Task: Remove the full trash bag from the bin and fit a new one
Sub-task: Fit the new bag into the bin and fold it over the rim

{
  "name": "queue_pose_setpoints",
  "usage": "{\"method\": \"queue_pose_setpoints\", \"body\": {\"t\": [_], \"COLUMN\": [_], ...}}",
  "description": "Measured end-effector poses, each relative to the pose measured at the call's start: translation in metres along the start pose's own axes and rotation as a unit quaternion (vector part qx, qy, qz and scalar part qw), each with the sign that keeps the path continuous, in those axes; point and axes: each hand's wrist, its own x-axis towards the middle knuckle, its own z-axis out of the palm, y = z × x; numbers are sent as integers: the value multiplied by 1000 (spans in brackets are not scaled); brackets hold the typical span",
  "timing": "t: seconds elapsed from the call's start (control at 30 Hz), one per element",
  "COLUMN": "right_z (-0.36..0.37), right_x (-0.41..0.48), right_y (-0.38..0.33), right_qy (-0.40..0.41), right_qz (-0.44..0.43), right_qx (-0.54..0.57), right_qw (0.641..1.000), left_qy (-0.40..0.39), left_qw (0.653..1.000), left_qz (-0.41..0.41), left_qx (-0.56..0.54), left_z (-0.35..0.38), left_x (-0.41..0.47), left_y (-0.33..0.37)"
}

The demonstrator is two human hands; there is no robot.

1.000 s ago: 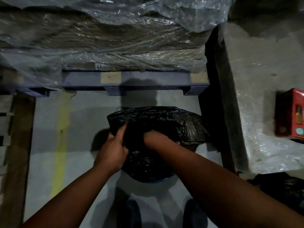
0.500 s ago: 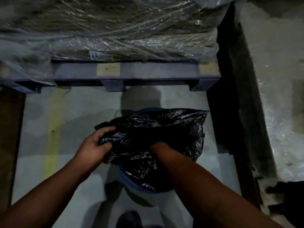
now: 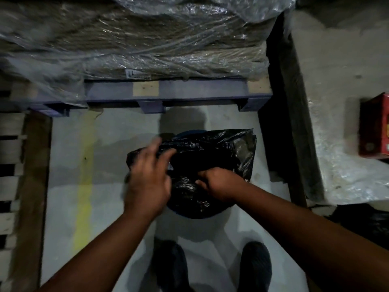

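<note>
A black trash bag (image 3: 219, 152) lies crumpled over a blue round bin (image 3: 185, 214) on the floor in front of my feet. Only slivers of the bin's rim show, at the near side and at the far side. My right hand (image 3: 219, 184) is closed on a fold of the bag at the bin's near right edge. My left hand (image 3: 147, 178) hovers over the bag's left part, fingers spread and blurred; whether it touches the plastic cannot be told.
A blue wooden pallet (image 3: 179, 95) stacked with plastic-wrapped goods (image 3: 134, 39) blocks the far side. A wooden pallet (image 3: 14, 182) lies on the left, a yellow floor line (image 3: 84, 186) beside it. A plastic-covered block (image 3: 345, 123) with a red box (image 3: 376, 127) stands right. Another black bag (image 3: 364, 224) lies lower right.
My left hand let go of the bag's left edge and lifted with fingers spread. My right hand stayed closed on the bag. The view shifted slightly.
</note>
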Motion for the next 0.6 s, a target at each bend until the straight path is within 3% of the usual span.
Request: {"method": "queue_pose_setpoints", "body": {"t": [0.07,0.13,0.2,0.3,0.4,0.47,0.53,0.57,0.6], "right_z": [2,4,10,26,42,51,65,72,77], "right_x": [-20,-37,-55,-76,-90,-95,-93,-90,-87], "right_y": [-3,-5,-2,14,39,51,66,75,82], "right_qy": [50,76,62,-2,-6,44,97,110,115], "right_qz": [-30,-36,-9,67,145,220,312,337,359], "right_qx": [1,29,45,57,173,350,533,566,559], "right_qw": [998,996,997,996,974,910,780,745,738], "left_qy": [-111,-168,-153,-140,-159,-178,-183,-175,-163], "left_qw": [991,985,987,988,984,978,967,961,957], "left_qz": [64,24,-37,-58,-81,-110,-175,-210,-237], "left_qx": [-43,-7,27,2,-1,8,-17,-30,-40], "left_z": [17,29,36,35,35,37,43,46,50], "left_x": [-2,-5,-14,-38,-63,-73,-78,-78,-78], "left_y": [26,38,37,22,2,-11,-24,-28,-33]}}
